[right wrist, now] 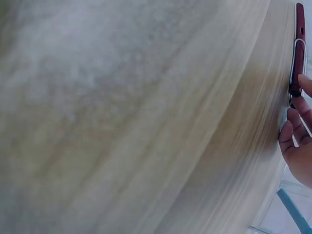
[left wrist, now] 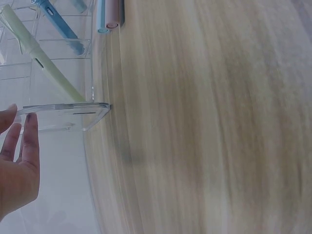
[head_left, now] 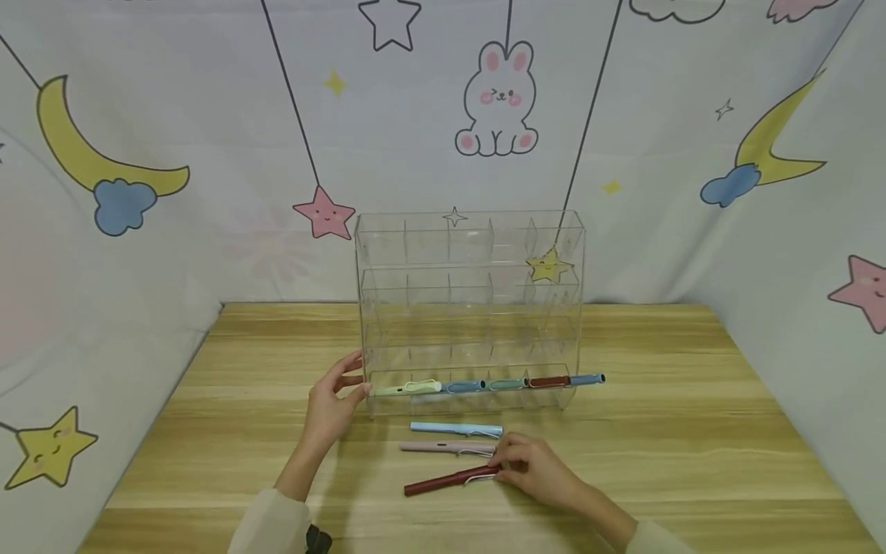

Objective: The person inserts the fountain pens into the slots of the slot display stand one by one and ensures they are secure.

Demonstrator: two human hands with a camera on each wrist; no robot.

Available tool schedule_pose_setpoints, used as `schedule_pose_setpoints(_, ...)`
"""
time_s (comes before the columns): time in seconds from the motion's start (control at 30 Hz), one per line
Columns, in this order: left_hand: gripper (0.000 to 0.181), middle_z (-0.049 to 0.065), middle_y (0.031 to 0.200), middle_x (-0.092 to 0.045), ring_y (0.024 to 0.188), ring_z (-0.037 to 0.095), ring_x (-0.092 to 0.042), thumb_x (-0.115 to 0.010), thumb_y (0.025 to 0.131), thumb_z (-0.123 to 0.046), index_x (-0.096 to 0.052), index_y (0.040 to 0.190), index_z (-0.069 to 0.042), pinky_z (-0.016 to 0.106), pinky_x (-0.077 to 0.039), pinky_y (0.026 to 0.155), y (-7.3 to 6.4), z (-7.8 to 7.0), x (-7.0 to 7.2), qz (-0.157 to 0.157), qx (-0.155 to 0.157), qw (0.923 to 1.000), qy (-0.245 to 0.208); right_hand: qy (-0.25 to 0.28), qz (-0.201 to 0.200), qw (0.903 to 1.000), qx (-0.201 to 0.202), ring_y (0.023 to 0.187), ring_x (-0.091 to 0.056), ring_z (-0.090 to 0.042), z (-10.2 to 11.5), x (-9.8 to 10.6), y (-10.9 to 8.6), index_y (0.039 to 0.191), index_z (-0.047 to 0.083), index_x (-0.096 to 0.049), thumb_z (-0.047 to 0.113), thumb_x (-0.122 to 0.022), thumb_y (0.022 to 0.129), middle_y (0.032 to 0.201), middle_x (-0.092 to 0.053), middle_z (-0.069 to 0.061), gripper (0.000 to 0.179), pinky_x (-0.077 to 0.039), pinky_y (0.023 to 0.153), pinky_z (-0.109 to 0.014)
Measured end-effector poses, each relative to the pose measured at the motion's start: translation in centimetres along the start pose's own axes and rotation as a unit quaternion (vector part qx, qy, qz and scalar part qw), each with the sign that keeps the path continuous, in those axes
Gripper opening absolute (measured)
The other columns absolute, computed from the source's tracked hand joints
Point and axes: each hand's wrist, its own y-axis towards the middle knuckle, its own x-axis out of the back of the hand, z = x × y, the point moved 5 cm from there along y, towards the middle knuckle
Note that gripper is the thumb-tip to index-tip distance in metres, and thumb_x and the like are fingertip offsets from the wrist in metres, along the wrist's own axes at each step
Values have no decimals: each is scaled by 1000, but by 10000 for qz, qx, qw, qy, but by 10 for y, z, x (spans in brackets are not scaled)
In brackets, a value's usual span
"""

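A clear acrylic pen rack (head_left: 471,288) with rows of compartments stands on the table. My left hand (head_left: 332,402) grips its left side panel near the bottom; in the left wrist view the thumb and fingers lie on either side of the panel edge. In front of the rack lie a light blue pen (head_left: 455,428), a pink pen (head_left: 443,447) and a dark red pen (head_left: 443,483). The right hand (head_left: 536,465) pinches the dark red pen at its capped end, thumb and finger on the cap, also seen in the right wrist view.
Across the rack's lowest row lie several pens: a pale green pen (head_left: 408,388) at left, a blue pen (head_left: 462,386), a grey-green pen (head_left: 507,384), a brown-red pen (head_left: 548,382) and another blue pen (head_left: 587,379) jutting past the right side. A printed curtain (head_left: 415,115) hangs behind the table (head_left: 692,431).
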Motion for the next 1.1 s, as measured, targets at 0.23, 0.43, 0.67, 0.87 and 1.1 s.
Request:
schedule_pose_setpoints(0.23, 54, 18, 121, -55, 98, 31, -58, -64, 80, 8, -48, 130, -5, 30, -51, 73, 1, 1, 0, -4, -14, 10000, 13, -131, 85, 9992, 366, 80, -52, -5, 2, -1, 0, 95, 5, -72, -2, -71, 75, 89, -56, 3, 21, -47, 64, -21)
schedule_pose_setpoints(0.43, 54, 18, 120, -55, 98, 32, -58, -64, 80, 8, -48, 130, -5, 30, -51, 73, 1, 0, -1, -27, -11, 10000, 17, -137, 121, 9995, 243, 79, -51, -6, 2, -2, 0, 95, 6, -72, 2, -74, 72, 90, -55, 4, 23, -47, 64, -21)
schedule_pose_setpoints(0.67, 53, 19, 120, -55, 98, 33, -58, -64, 80, 8, -49, 129, -5, 29, -50, 73, 0, -3, 0, -52, 17, 9999, -93, -33, 118, 9997, 188, 77, -53, -8, 3, -4, -1, 95, 5, -71, 1, -74, 72, 88, -57, 3, 23, -48, 64, -21)
schedule_pose_setpoints(0.87, 51, 20, 121, -55, 100, 33, -58, -63, 81, 7, -49, 129, -4, 26, -50, 73, -1, -4, 0, -46, 57, 9999, -138, -64, 171, 9993, 319, 77, -54, -7, 4, -4, -2, 95, 6, -70, 1, -72, 75, 88, -60, 3, 21, -49, 64, -21)
schedule_pose_setpoints(1.1, 52, 19, 121, -55, 100, 33, -58, -63, 81, 7, -49, 130, -5, 25, -50, 72, -1, -3, 0, -54, 44, 9999, -130, -104, 170, 9991, 373, 78, -55, -8, 3, -4, -2, 95, 7, -70, 3, -73, 75, 89, -60, 3, 21, -49, 66, -22)
